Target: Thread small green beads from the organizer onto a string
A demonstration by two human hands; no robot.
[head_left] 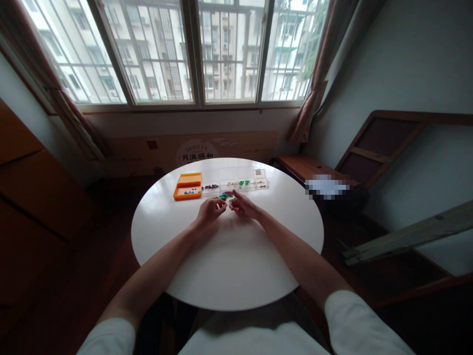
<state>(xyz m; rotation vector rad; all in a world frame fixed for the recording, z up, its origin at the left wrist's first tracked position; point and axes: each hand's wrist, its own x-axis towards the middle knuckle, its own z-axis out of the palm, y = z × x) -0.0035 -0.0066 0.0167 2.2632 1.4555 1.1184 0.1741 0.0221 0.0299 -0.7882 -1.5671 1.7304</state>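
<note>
My left hand point(211, 210) is over the white table, with thumb and fingertips pinched together; whatever is between them is too small to name. Close beside it is my right hand point(242, 204), its index finger reaching forward and the other fingers curled in. Anything in those curled fingers is too small to make out. Just beyond both fingertips lies a small pile of blue, green and dark pieces point(223, 196), partly hidden by the hands. Behind it stands a clear compartment box point(261, 186) holding dark brown pieces point(211, 187), cream pieces point(231, 183) and green pieces point(244, 183).
An orange tray point(187, 197) with a few blue and dark bits stands left of the clear box. The round white table point(229, 276) reaches close to my body. Beyond it are a cardboard panel point(244, 145) and a barred window. A wooden bench point(306, 165) stands at right.
</note>
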